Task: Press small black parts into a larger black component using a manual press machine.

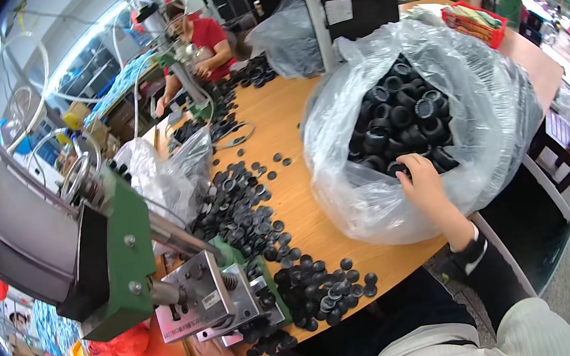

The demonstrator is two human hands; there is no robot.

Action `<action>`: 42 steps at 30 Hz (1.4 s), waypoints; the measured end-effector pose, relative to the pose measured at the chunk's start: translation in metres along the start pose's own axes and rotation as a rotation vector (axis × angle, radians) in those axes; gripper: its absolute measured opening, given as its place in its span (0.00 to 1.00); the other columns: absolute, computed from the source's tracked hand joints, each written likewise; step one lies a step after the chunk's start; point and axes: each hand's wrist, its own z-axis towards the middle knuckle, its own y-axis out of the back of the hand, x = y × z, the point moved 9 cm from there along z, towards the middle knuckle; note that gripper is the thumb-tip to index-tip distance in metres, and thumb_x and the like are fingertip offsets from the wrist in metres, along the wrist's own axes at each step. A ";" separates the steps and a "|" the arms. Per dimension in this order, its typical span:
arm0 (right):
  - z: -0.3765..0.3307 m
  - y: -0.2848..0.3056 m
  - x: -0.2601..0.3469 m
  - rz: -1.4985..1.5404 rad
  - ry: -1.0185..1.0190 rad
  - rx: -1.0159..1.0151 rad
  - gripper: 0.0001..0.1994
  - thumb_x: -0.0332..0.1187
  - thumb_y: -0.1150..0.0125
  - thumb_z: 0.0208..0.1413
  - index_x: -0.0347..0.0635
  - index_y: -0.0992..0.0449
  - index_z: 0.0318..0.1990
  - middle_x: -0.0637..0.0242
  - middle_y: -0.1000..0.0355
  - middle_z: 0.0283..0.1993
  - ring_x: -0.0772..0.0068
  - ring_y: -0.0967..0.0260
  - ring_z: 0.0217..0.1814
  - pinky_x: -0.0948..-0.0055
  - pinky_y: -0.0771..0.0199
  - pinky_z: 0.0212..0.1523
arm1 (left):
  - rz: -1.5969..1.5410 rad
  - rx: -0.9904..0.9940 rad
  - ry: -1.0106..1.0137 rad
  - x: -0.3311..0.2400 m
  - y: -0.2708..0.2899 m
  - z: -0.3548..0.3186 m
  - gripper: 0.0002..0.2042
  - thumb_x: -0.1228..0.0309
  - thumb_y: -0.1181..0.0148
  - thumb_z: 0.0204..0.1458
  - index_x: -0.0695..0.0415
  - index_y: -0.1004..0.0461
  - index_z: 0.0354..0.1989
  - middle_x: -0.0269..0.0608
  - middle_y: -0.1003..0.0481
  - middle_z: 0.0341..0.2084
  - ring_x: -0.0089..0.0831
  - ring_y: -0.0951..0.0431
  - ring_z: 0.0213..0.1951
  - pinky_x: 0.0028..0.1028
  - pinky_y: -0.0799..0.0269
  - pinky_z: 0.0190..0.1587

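Note:
A large clear plastic bag [485,89], its mouth wide, holds a heap of black round hollow caps [408,115]. My right hand [425,185] reaches over its near rim, thumb and fingers closed on a black cap [395,168] at the pile's edge. At the lower left stands a green bench press [135,252] with a metal die block [207,300]. My left hand [216,355] is beside the die's lower edge, and its fingertips are mostly hidden by the press. Many small black discs [324,290] lie loose on the wooden table right of the press.
Another person in a red shirt [209,38] sits at a second press [186,82] across the table. A crumpled clear bag [167,177] lies behind my press. A red plastic bag [130,352] is at the left, and a red basket [476,24] stands at the far right.

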 end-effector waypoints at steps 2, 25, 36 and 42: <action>0.007 -0.018 -0.018 -0.106 -0.145 0.153 0.22 0.33 0.34 0.43 0.37 0.29 0.47 0.55 0.36 0.51 0.48 0.33 0.48 0.60 0.32 0.51 | -0.056 -0.009 -0.036 0.011 0.007 0.020 0.17 0.70 0.57 0.58 0.64 0.32 0.53 0.56 0.34 0.54 0.55 0.38 0.56 0.46 0.46 0.57; -0.027 0.010 -0.022 1.000 -0.507 0.181 0.19 0.14 0.43 0.41 0.37 0.29 0.44 0.62 0.34 0.52 0.72 0.33 0.51 0.78 0.33 0.49 | -0.747 -0.386 0.156 -0.137 0.102 0.066 0.17 0.71 0.33 0.39 0.62 0.25 0.39 0.44 0.23 0.37 0.37 0.24 0.42 0.34 0.32 0.48; -0.083 -0.063 0.243 1.353 -0.098 0.786 0.31 0.21 0.31 0.42 0.37 0.39 0.56 0.60 0.34 0.54 0.69 0.36 0.57 0.71 0.37 0.58 | -0.520 -0.439 0.204 -0.145 0.115 0.028 0.18 0.72 0.31 0.37 0.59 0.26 0.40 0.44 0.23 0.36 0.39 0.25 0.40 0.34 0.33 0.47; -0.086 -0.081 0.331 0.878 0.423 0.536 0.24 0.25 0.35 0.46 0.35 0.36 0.53 0.48 0.31 0.45 0.43 0.33 0.46 0.59 0.30 0.44 | -0.342 -0.508 0.523 -0.067 0.126 -0.113 0.17 0.71 0.33 0.42 0.62 0.26 0.42 0.47 0.23 0.38 0.33 0.23 0.39 0.29 0.29 0.44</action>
